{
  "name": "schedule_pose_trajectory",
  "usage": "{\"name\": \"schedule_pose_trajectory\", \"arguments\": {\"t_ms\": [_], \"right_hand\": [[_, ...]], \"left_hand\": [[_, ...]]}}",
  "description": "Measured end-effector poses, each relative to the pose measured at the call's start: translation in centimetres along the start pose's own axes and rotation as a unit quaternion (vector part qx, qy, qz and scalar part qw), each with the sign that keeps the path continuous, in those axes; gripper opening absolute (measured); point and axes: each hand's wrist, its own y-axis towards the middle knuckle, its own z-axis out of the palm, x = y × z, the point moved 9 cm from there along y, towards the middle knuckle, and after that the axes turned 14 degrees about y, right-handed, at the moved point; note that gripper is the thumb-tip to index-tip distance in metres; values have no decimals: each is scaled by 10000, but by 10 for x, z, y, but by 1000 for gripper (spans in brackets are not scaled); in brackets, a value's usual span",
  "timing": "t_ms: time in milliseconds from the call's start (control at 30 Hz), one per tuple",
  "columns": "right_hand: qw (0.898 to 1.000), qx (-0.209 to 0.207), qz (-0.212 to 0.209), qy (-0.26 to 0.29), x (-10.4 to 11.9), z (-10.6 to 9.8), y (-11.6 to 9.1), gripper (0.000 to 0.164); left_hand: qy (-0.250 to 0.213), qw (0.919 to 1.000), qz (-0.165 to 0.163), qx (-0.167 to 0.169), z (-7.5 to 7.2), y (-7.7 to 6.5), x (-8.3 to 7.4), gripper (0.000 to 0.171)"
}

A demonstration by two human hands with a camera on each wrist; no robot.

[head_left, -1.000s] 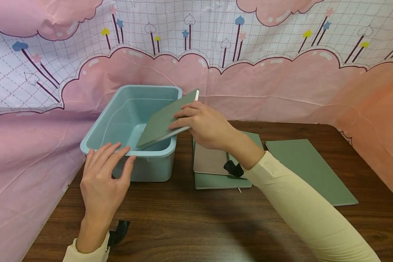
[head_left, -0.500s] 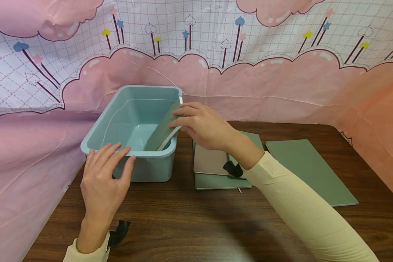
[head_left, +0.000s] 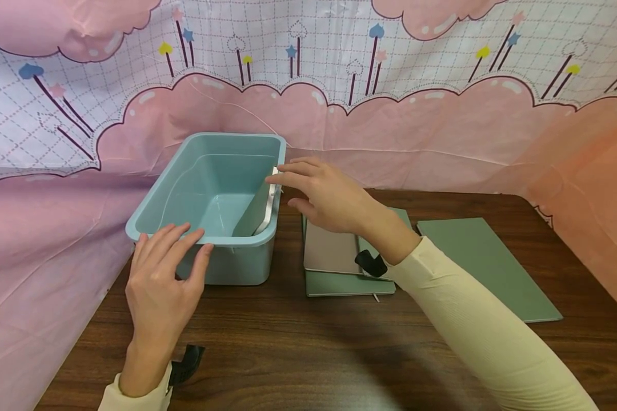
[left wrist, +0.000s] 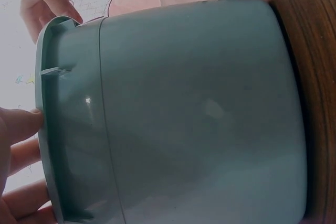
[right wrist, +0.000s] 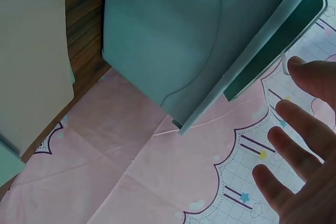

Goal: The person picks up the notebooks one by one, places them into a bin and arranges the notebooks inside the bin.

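Observation:
A green hardcover notebook stands on edge inside the light blue plastic bin, leaning along its right wall. Over this notebook's upper edge hovers my right hand, fingers extended and thumb apart. The right wrist view shows the notebook poking above the rim, a pale ribbon by the thumb and the hand not gripping it. My left hand rests on the bin's near-left rim with relaxed, spread fingers; its thumb touches the rim in the left wrist view.
Right of the bin, a brown notebook lies over green notebooks. A larger green book lies farther right on the dark wooden table. Patterned pink and white cloth hangs behind.
The green notebook has gone from slanting across the bin's right rim to standing against the inner right wall. My right hand has let it go and its fingers have spread. The left hand stays put.

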Motion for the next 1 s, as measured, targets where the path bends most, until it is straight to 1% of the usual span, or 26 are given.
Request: {"name": "schedule_pose_trajectory", "arguments": {"t_ms": [267, 400, 567, 700, 1000], "right_hand": [[10000, -5, 36, -21, 0, -3, -1, 50], [9999, 66, 138, -42, -1, -2, -2, 51], [9997, 36, 235, 16, -4, -4, -4, 53], [9997, -25, 238, 61, -5, -7, -5, 54], [9996, 19, 284, 89, -7, -8, -7, 56]], "left_hand": [[27, 10000, -4, 4, 0, -1, 0, 26], [29, 10000, -23, 14, 1, -1, 0, 26], [29, 10000, -20, 19, 0, -1, -1, 26], [18, 10000, -25, 12, 0, 0, -1, 26], [19, 10000, -24, 23, -1, 0, -2, 26]]}}
